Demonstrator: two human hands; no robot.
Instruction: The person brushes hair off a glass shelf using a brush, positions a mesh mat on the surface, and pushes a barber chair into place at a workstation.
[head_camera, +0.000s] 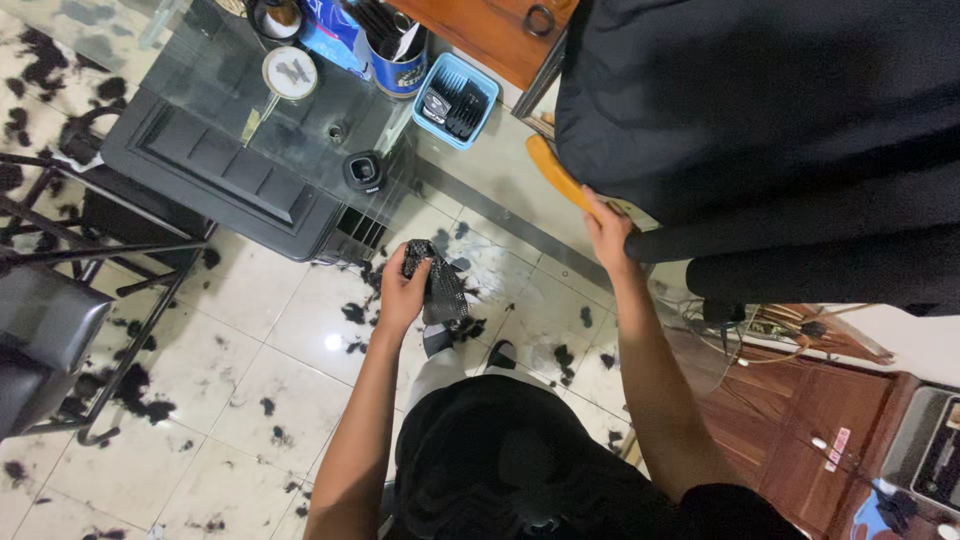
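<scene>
Open tiled floor (250, 380) left of and below the glass table (200, 90), strewn with hair clippings. Right of the table, passage blocked by black cape (760, 110). Tabletop crowded by blue tray (458, 100), cup (398, 60), round tin (290, 72).

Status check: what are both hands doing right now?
Left hand gripping black patterned cloth. Right hand on yellow brush at black cape. Hair clippings underfoot.

Black short-sleeved top; bare forearms; light trousers; dark shoes
</scene>
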